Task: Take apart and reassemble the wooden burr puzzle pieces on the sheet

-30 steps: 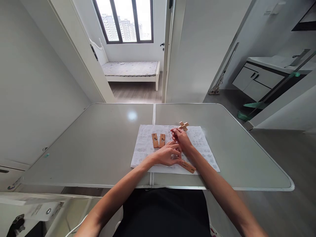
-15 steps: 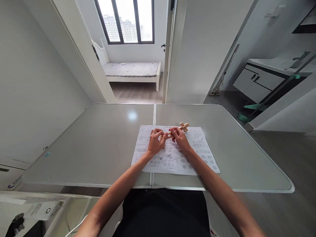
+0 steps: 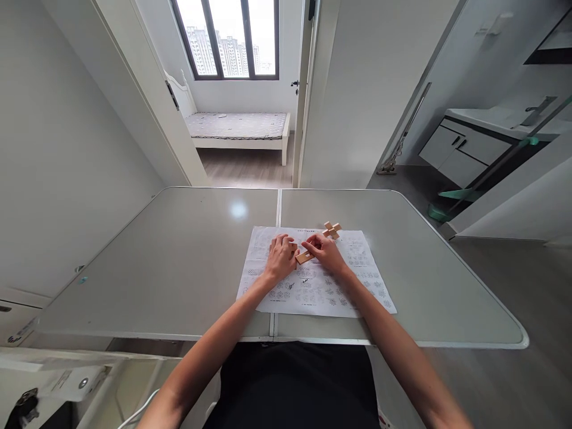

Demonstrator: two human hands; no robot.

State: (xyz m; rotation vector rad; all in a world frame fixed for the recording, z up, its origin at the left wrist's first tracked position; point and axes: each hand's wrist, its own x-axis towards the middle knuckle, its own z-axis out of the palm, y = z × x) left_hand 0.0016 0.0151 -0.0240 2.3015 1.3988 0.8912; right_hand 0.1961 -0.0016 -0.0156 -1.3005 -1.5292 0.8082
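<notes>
My right hand (image 3: 327, 250) pinches one end of a flat, notched wooden puzzle piece (image 3: 304, 258) between thumb and fingers. The piece tilts down toward my left hand (image 3: 281, 257), whose fingers curl over another wooden piece (image 3: 294, 246), mostly hidden beneath them. Just beyond my right fingers, several interlocked wooden puzzle pieces (image 3: 332, 230) form a cross-like cluster. Under both hands lies a white instruction sheet (image 3: 319, 302) printed with small diagrams, too fine to read.
The sheet rests on a grey-green table (image 3: 196, 256) with a pale metal rim and a seam down its middle. Behind the table a doorway shows a bed (image 3: 241, 126). A sink cabinet (image 3: 465, 146) stands at the right, a white box (image 3: 74, 381) at lower left.
The notched piece in my right hand has swung lower and now shows its broad face. My left fingers, earlier raised in a pinch near it, have flattened over the other piece.
</notes>
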